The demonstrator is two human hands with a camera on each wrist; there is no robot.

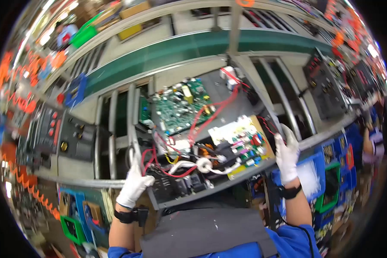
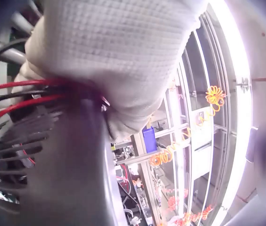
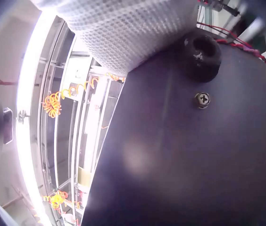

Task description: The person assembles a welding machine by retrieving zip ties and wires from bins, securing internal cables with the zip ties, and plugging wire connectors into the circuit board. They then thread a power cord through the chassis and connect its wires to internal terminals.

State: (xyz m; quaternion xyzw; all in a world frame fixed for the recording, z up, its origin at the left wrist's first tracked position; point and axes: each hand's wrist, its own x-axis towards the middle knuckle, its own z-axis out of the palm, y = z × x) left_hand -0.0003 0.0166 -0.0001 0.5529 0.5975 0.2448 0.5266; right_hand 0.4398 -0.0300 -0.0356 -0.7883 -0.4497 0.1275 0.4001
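A dark metal equipment chassis [image 1: 219,89] lies open-topped in front of me, tilted across the rollers. Inside it are a green circuit board [image 1: 170,112], a pale power board [image 1: 227,133], red cables [image 1: 215,105] and a white ring [image 1: 204,165] wound with white cable. My gloved left hand [image 1: 134,185] grips the near left wall; in the left wrist view the glove [image 2: 119,42] wraps over a slotted edge beside red and black wires [image 2: 24,101]. My gloved right hand [image 1: 287,158] holds the right wall. A rubber foot [image 3: 203,56] and a screw [image 3: 202,100] show on the panel beneath it.
Another dark chassis [image 1: 79,137] stands on the line at left, and one more [image 1: 324,88] at right. Metal rollers [image 1: 112,133] flank my chassis. Beyond runs a green conveyor belt [image 1: 159,53]. Blue bins [image 1: 309,174] sit below at right; orange coiled hoses [image 1: 41,198] hang at left.
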